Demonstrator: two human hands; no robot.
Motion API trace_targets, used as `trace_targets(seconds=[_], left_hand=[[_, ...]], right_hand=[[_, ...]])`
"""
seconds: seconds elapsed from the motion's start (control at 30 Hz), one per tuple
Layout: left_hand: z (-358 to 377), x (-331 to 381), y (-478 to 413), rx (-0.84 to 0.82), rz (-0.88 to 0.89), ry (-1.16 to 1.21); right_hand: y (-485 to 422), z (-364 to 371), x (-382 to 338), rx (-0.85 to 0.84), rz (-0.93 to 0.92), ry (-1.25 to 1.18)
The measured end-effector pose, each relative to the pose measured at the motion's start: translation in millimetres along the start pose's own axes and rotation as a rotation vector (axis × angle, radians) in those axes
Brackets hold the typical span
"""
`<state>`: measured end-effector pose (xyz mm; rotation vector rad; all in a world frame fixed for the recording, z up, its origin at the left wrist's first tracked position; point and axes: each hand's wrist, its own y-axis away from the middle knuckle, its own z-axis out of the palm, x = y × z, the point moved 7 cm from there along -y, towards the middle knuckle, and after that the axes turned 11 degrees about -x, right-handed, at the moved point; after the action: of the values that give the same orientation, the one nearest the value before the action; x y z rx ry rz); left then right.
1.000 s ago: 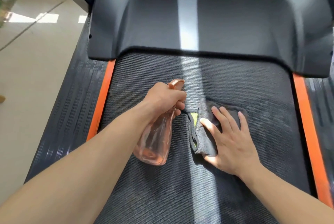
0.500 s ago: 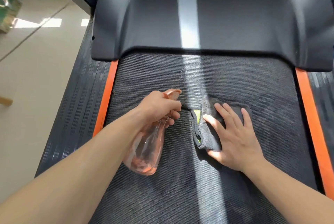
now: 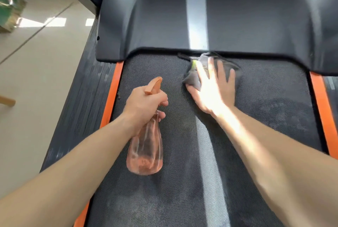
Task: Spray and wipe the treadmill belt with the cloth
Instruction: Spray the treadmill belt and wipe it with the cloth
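Your right hand [image 3: 214, 90] flat on crumpled grey cloth [image 3: 191, 78], upper centre, dotted black belt [image 3: 270, 87], left hand [image 3: 146, 106] gripping pink spray bottle [image 3: 146, 153]

Treadmill belt [image 3: 265, 117]: dark grey, dotted texture, patchy smears on the right half. Cloth [image 3: 236, 73]: grey, crumpled, yellow-green bit showing at its left edge. It lies on the belt's far end, pressed flat under the right hand [image 3: 214, 91]. Spray bottle [image 3: 146, 149]: translucent pink, orange trigger head, gripped at the neck by the left hand [image 3: 146, 106], base towards the camera, over the belt's left half.
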<state>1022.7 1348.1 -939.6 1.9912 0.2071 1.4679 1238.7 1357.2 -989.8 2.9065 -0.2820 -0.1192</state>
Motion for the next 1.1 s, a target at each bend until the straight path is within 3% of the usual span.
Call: trace_targets(seconds=[0.13, 0.2, 0.27, 0.47, 0.53, 0.63, 0.7, 0.77, 0.87, 1.0, 1.1], left_hand=[[-10.2, 18.4, 3.0, -0.011, 0.049, -0.112], [-12.1, 25.5, 2.9, -0.031, 0.060, -0.139], [-16.6, 26.7, 3.8, -0.023, 0.052, -0.134], [-18.3, 17.3, 13.9, -0.062, 0.053, -0.102], [-21.6, 13.5, 16.3, -0.071, 0.059, -0.116], [-28.3, 6.5, 16.5, -0.060, 0.041, -0.141], [-30.0, 3.4, 18.1, -0.040, 0.029, -0.146], [-24.6, 1.8, 22.4, -0.043, 0.015, -0.137], [-17.7, 2.5, 25.7, -0.063, 0.010, -0.106], [2.4, 4.0, 20.4, -0.122, -0.014, -0.176], [22.5, 10.6, 18.1, -0.153, -0.036, -0.179]], right_hand=[[26.4, 12.2, -72.1, -0.071, -0.377, -0.129], [64.7, 29.6, -81.3, -0.125, -0.600, 0.019], [65.6, 29.2, -70.1, -0.160, -0.695, 0.062], [-27.8, -9.8, -43.1, -0.024, -0.203, -0.024], [9.1, 2.4, -50.7, -0.040, -0.284, -0.042], [85.4, 26.6, -56.6, -0.136, -0.600, 0.035], [66.6, 21.4, -47.1, -0.147, -0.640, 0.062], [15.3, 10.7, -34.2, -0.087, -0.481, 0.085], [-19.8, 4.6, -13.4, -0.150, -0.241, 0.101], [65.9, 21.1, -0.5, -0.122, -0.290, 0.189], [131.1, 35.5, 41.1, -0.108, -0.109, 0.096]])
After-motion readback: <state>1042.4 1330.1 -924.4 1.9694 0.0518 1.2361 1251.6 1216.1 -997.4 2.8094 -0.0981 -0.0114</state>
